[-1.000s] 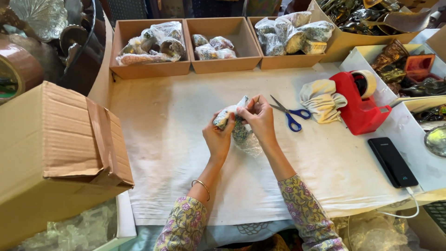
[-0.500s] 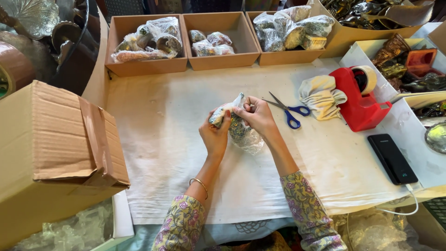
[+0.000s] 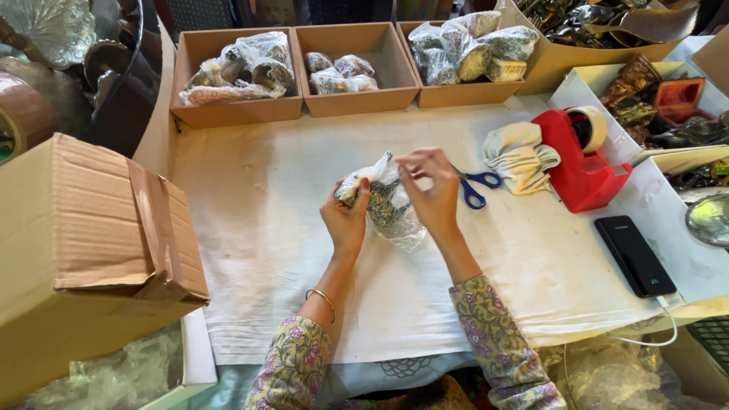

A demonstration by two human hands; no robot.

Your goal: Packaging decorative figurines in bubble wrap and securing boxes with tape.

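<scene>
Over the middle of the white cloth (image 3: pixel 258 250), both hands hold a small patterned object wrapped in clear plastic (image 3: pixel 389 211). My left hand (image 3: pixel 345 220) grips its upper left end, thumb over the wrap. My right hand (image 3: pixel 431 193) pinches the plastic near the top right. The loose end of the wrap hangs down toward the cloth. Part of the object is hidden by my fingers.
Three shallow cardboard trays (image 3: pixel 357 102) of wrapped items line the far edge. Blue-handled scissors (image 3: pixel 477 186), a folded cloth (image 3: pixel 520 156) and a red tape dispenser (image 3: pixel 581 163) lie to the right. A black phone (image 3: pixel 634 254) lies near the right. A large cardboard box (image 3: pixel 83 250) stands left.
The hands and wrapped object stay over the cloth's middle; the fingers have shifted slightly on the plastic. The camera view has moved a little.
</scene>
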